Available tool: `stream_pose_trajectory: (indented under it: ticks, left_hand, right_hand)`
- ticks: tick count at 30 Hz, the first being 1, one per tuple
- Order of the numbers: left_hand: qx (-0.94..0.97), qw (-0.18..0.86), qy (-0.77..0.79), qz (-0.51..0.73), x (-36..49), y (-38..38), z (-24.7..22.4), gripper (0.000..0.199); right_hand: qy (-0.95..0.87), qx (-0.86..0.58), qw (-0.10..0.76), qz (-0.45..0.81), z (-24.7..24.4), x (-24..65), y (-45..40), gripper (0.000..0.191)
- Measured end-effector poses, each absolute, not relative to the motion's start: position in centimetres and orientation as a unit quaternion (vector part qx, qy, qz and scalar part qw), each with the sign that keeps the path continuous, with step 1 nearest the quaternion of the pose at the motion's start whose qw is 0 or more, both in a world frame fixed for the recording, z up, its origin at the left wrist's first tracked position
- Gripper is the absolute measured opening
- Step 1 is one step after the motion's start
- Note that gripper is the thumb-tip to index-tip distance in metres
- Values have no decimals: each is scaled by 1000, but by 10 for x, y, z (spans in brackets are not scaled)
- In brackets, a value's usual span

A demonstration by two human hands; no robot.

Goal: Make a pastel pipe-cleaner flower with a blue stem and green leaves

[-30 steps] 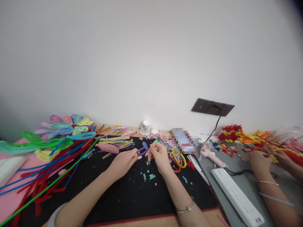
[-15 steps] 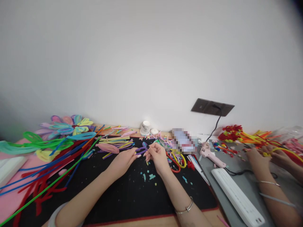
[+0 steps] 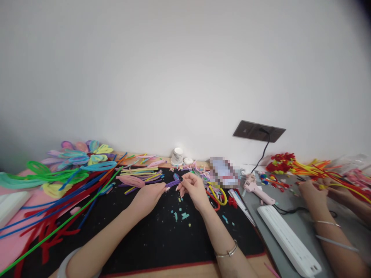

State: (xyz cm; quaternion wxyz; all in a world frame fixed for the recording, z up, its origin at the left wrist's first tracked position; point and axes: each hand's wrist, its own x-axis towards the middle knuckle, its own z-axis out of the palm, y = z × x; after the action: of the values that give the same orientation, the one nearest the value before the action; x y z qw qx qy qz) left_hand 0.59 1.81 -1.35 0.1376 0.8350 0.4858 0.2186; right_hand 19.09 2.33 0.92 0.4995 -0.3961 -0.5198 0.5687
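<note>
Purple pipe cleaners (image 3: 172, 183), bent into a narrow loop, stretch between my two hands above the black mat (image 3: 145, 235). My left hand (image 3: 153, 195) pinches their near left end with thumb and fingers. At the other end, my right hand (image 3: 191, 189) has its fingertips closed on the bluish-purple tip; a small dark spot shows there that I cannot make out. Below the hands, small teal and yellow clippings (image 3: 182, 215) are scattered. To the left of my left hand rest a pink petal-shaped loop (image 3: 130, 181) and several cut pipe cleaners (image 3: 153, 177).
Long red, blue and green pipe cleaners (image 3: 55, 210) cover the left side. A paper cup (image 3: 177, 155) stands by the wall. On the right are a blurred phone (image 3: 224, 173), a pink glue gun (image 3: 259, 193), a white power strip (image 3: 290, 241) and another person's hands (image 3: 315, 195) with yellow pipe cleaner.
The purple loop between my hands has been squeezed narrower and straighter. My left hand has shifted slightly left; my right hand stays nearly in place.
</note>
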Motion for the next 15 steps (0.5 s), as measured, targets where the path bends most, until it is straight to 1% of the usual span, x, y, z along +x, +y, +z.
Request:
stream_pose_trajectory:
  ticks: [5, 10, 15]
  left_hand:
    - [829, 168, 478, 235, 5, 18, -10, 33]
    - [832, 193, 469, 224, 6, 16, -8, 34]
    - [834, 235, 439, 239, 7, 14, -5, 38]
  right_hand:
    - [-572, -375, 476, 552, 11, 193, 23, 21]
    - [-607, -392, 479, 498, 9, 195, 23, 9]
    - [-618, -388, 465, 501, 11, 193, 20, 19]
